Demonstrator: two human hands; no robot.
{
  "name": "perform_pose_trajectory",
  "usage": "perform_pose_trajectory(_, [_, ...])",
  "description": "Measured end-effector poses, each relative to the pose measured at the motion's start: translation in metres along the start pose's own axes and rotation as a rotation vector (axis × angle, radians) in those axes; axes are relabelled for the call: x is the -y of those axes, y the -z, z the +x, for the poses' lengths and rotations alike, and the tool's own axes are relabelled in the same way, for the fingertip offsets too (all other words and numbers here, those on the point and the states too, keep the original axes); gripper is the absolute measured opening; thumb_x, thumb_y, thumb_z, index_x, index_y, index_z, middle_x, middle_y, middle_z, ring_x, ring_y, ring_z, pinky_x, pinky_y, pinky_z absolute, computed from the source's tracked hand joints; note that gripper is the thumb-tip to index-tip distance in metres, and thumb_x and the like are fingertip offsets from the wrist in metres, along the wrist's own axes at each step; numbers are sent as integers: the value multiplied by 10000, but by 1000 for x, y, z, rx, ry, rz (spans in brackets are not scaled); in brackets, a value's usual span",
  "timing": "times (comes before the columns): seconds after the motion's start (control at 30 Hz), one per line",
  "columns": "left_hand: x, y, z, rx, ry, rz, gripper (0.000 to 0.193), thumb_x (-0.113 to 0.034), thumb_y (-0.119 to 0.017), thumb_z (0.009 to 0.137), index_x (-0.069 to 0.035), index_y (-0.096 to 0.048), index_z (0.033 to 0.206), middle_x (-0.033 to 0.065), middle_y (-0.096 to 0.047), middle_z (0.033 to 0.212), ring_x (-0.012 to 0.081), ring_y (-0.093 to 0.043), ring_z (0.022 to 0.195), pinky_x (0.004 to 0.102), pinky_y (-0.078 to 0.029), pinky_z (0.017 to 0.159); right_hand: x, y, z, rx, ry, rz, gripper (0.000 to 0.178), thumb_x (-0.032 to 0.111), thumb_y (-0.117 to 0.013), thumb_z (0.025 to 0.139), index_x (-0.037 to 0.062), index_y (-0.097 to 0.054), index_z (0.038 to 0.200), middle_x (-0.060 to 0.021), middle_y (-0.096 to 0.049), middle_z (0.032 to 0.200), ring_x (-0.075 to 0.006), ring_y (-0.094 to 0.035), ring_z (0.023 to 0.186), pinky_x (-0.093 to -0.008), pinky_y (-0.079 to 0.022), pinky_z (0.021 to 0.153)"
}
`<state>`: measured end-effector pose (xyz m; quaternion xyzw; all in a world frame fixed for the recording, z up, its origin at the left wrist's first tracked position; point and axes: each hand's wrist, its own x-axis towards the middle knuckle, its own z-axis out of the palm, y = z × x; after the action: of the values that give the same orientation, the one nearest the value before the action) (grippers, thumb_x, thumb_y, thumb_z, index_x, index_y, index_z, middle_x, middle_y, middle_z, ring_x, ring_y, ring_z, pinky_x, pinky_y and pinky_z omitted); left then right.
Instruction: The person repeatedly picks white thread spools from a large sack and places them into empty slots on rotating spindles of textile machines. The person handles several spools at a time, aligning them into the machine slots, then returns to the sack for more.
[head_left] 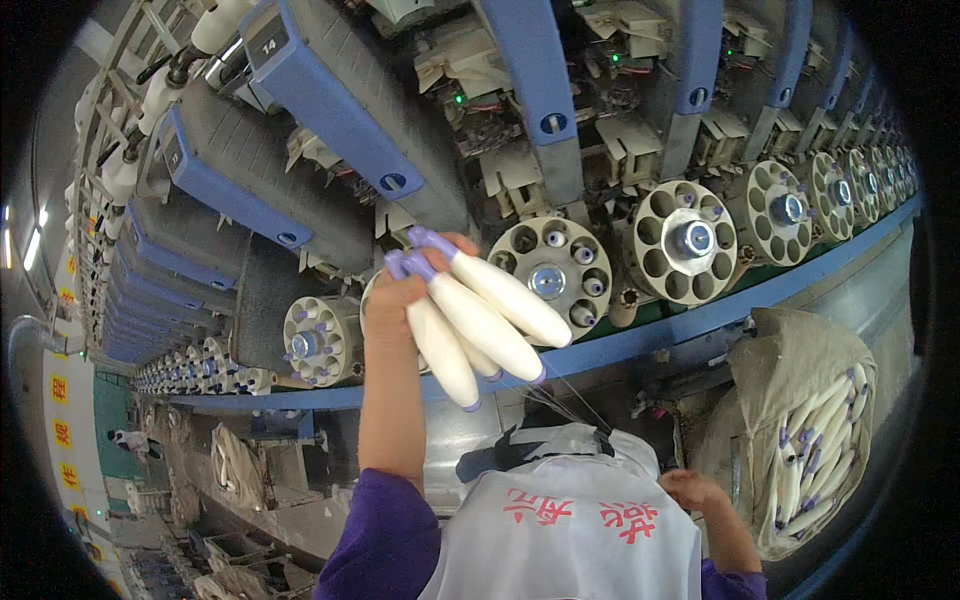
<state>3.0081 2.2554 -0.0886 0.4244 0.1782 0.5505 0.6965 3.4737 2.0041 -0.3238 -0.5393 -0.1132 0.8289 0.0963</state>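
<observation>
At far left, a long row of round bobbin magazines (pixel 318 341) recedes down the winding machine, each drilled with pockets. Left hand (pixel 400 300) is raised to the machine face, grip closed round the purple tips of three white yarn bobbins (pixel 480 320). Their long axes slope down and to the right from the grip, tails hanging free over the blue rail (pixel 640 340). Nearest open magazine (pixel 547 265) lies just right of the held bunch, slightly above the tails; several pockets stand vacant. Left hand is plainly the nearer. Right hand (pixel 695 490) sits low beside the apron (pixel 570 530), near a cloth sack (pixel 800 380) filled with more bobbins; whether that grip holds anything cannot be told. Room: factory aisle, machines both sides.
</observation>
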Motion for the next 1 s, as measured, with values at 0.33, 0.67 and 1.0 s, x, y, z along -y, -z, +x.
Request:
perform_pose_trajectory(0.33, [-6,45,27,-123,179,353,279,-68,-720,685,12,-679,949,199,-582,1230,306,-619,1042,412,-512,908,175,-277,75,281,325,85,322,234,-656,917,65,-532,1161,-9,-591,866,-74,-531,680,-230,-411,569])
perform_pose_trajectory(0.67, [60,124,27,-270,-80,1263,280,-212,-789,726,-107,-724,978,102,-629,1138,275,-622,1025,373,-496,892,287,-323,56,93,572,-621,184,244,-619,948,67,-608,899,70,-464,660,-41,-397,554,-221,-332,483])
perform_pose_trajectory(1.0, [182,107,-11,-781,-140,1103,274,-100,-759,748,-62,-669,1004,140,-499,1196,329,-509,1087,408,-431,924,325,-216,111,-194,1015,70,80,163,-599,921,86,-610,902,24,-551,752,-101,-519,743,-259,-404,676])
